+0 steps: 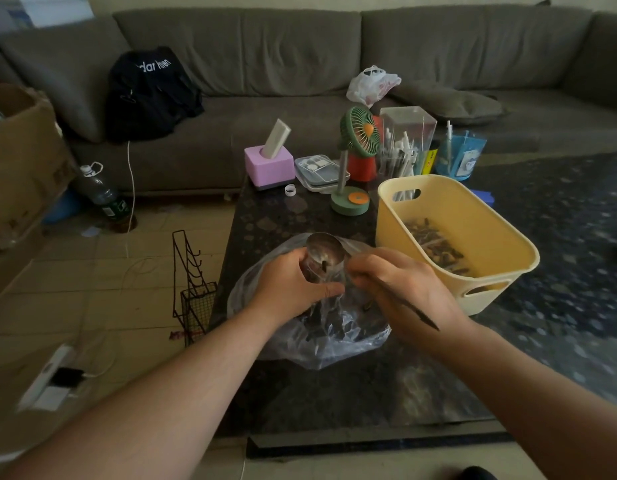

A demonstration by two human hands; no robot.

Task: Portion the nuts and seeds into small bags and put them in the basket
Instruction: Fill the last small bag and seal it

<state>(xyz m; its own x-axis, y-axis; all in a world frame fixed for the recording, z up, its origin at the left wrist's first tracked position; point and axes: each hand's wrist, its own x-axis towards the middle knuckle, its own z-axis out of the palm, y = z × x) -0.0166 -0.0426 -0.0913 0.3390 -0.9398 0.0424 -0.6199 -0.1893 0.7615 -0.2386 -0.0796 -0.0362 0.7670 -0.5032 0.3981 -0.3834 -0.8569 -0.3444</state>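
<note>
A large clear plastic bag (321, 337) holding dark seeds lies on the dark stone table (335, 393). Above it my left hand (289, 289) grips a small clear bag (322, 275) with its mouth held up. My right hand (400, 289) pinches a metal spoon (323, 249); the spoon's bowl is tipped at the small bag's mouth and its dark handle runs back across my palm. To the right stands the yellow basket (490, 216), with small filled bags of seeds (435, 247) lying inside.
Behind the bags stand a green desk fan (355, 168), a pink tissue box (269, 164), a flat clear case (319, 171) and clear pen holders (407, 143). A grey sofa (300, 64) runs along the back. A wire rack (192, 289) stands on the floor left of the table.
</note>
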